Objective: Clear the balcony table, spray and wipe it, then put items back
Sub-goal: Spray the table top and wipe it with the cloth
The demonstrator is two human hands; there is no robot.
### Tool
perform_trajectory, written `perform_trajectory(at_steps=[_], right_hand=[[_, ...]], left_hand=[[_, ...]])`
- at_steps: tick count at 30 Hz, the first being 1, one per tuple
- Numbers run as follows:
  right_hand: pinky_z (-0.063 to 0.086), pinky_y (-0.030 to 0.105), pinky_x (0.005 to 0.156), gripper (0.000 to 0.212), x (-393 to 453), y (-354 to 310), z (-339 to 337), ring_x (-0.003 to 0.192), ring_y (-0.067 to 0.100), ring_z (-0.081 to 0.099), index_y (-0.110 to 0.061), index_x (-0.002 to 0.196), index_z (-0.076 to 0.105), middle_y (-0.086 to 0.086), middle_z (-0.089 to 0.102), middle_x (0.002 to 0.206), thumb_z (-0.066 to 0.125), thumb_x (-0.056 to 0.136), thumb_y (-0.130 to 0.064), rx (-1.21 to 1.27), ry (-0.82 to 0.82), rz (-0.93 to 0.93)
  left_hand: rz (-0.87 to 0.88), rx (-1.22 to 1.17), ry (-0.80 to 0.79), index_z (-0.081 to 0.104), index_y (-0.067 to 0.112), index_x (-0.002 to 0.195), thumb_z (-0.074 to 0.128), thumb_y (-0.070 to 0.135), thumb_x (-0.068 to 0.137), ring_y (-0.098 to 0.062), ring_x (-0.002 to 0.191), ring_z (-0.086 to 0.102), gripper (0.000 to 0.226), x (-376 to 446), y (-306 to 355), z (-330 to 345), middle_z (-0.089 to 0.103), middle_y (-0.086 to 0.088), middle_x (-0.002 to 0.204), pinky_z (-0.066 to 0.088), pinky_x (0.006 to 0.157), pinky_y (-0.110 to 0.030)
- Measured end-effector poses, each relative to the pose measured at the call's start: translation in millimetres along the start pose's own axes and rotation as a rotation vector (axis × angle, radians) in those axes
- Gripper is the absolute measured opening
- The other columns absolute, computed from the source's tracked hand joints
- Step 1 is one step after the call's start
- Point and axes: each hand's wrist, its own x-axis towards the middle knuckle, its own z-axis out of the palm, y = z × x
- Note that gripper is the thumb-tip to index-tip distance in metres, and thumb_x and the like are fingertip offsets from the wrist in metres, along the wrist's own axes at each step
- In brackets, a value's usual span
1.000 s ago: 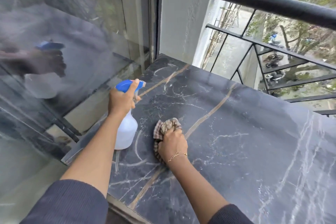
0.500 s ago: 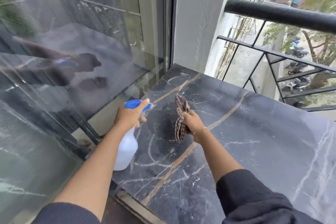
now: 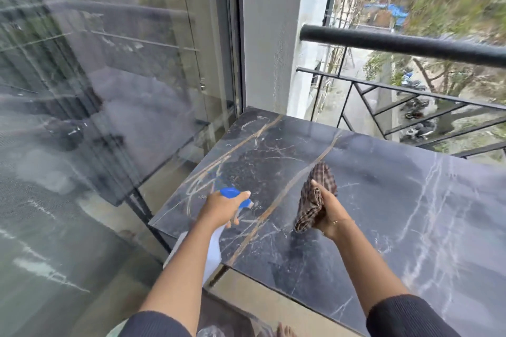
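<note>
Head view, looking down over the dark marble worktop [image 3: 383, 200], and two hands are up over its near left part. One spray bottle [image 3: 216, 243], one cloth [image 3: 315, 200], nothing else resting on the stone that can be seen.

The left hand [image 3: 221, 206] is curled round the neck of the spray bottle, one finger lying along the blue trigger head [image 3: 232, 194]. The bottle's white body hangs below the wrist at the worktop's near left corner, partly hidden by the forearm; whether there is liquid inside cannot be told, the plastic reads as plain white. Its long axis runs tilted, base down toward the person, and the nozzle points away and to the right, across the worktop.

The right hand [image 3: 328, 213] grips the checked brown cloth, bunched in the fingers, to the right of the bottle. The cloth stands roughly upright, top edge away from the person, lower end just above or brushing the stone; which one is hard to say.

Beyond the worktop's far edge runs one black railing [image 3: 397, 44]; a glass door [image 3: 109, 90] stands to the worktop's left.
</note>
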Motion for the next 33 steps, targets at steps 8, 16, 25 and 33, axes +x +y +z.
perform_trajectory(at_steps=[8, 16, 25, 33], right_hand=[[0.053, 0.04, 0.078, 0.063, -24.2, 1.0, -7.1, 0.101, 0.029, 0.061, -0.01, 0.134, 0.042, 0.014, 0.061, 0.118, 0.067, 0.082, -0.036, 0.015, 0.136, -0.101], [0.046, 0.041, 0.09, 0.04, -25.0, 29.8, -18.3, 0.101, 0.032, 0.055, -0.003, 0.121, 0.05, 0.017, 0.06, 0.116, 0.058, 0.086, -0.02, -0.429, 0.391, -0.19], [0.042, 0.049, 0.091, 0.03, -14.8, 72.9, -25.5, 0.113, 0.046, 0.046, 0.003, 0.117, 0.039, 0.025, 0.042, 0.123, 0.037, 0.094, -0.016, -1.056, 0.74, -0.191], [0.045, 0.04, 0.092, 0.071, 9.6, 83.2, 21.6, 0.115, 0.036, 0.05, 0.003, 0.14, 0.018, 0.018, 0.037, 0.13, 0.045, 0.093, -0.042, -1.327, 0.565, -0.224]], left_hand=[[-0.039, 0.096, 0.147, 0.069, 0.016, 0.084, 0.057, 0.06, 0.08, -0.018, 0.043, 0.058, 0.046, -25.1, 4.3, -2.6, 0.063, -0.003, 0.049, 0.053, 0.069, -0.027], [-0.077, 0.163, 0.285, 0.064, 0.009, 0.076, 0.052, 0.062, 0.08, -0.026, 0.07, 0.069, 0.054, -26.7, -8.0, -28.9, 0.07, -0.009, 0.067, 0.054, 0.075, -0.034], [-0.131, 0.02, 0.401, 0.066, 0.011, 0.072, 0.061, 0.057, 0.077, -0.026, 0.058, 0.067, 0.046, 3.1, -15.2, -50.5, 0.068, -0.007, 0.057, 0.059, 0.072, -0.037], [-0.145, 0.031, 0.439, 0.066, 0.009, 0.086, 0.055, 0.063, 0.069, -0.036, 0.08, 0.069, 0.057, 38.9, -6.9, -58.4, 0.071, -0.015, 0.086, 0.058, 0.077, -0.044]])
